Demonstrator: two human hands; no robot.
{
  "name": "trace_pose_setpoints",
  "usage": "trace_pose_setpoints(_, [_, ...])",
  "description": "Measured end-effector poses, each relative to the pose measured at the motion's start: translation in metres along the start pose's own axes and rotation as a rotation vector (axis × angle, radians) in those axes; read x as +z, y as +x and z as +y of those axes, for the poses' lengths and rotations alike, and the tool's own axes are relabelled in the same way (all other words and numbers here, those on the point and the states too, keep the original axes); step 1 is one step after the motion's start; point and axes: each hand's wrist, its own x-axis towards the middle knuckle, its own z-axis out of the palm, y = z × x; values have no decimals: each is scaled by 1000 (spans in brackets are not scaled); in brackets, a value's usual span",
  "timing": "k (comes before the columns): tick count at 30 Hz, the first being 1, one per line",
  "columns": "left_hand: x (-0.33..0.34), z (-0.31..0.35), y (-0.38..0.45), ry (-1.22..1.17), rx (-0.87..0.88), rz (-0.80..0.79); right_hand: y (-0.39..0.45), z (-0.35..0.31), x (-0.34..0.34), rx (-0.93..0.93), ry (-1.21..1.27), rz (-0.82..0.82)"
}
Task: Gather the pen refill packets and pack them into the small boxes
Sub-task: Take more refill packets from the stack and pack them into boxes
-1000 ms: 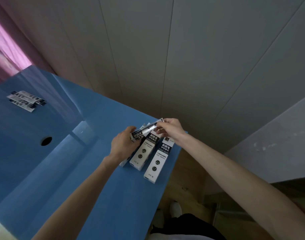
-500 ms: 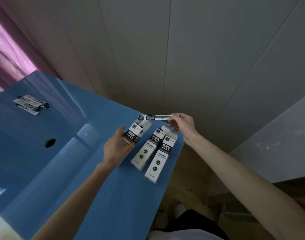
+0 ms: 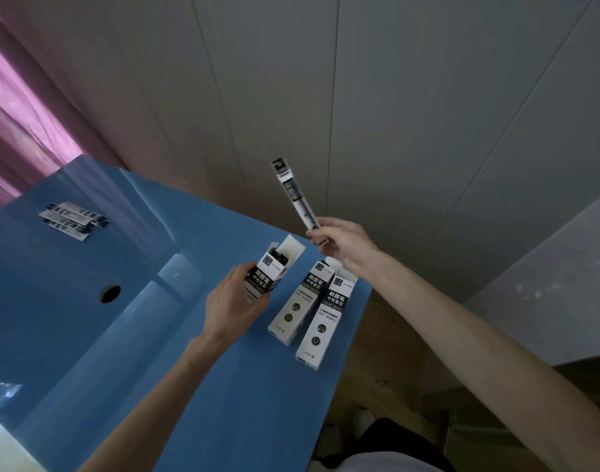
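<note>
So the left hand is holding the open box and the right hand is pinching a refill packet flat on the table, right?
Not quite. The left hand does hold the open box, but the right hand pinches the refill packet in the air, pointing up above the blue table, not flat on it. The head view shows this.

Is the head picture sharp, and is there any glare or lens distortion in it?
Head view: mostly sharp, print on the boxes partly readable; the raised refill packet slightly soft; the glossy blue table shows pale reflections at left; wide-angle lens bends the wall lines; pink light on the curtain.
</note>
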Motion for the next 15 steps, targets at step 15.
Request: trace_pose_setpoints(15, [9,17,-6,-73,26,40,-5,21,47,-195,-133,185])
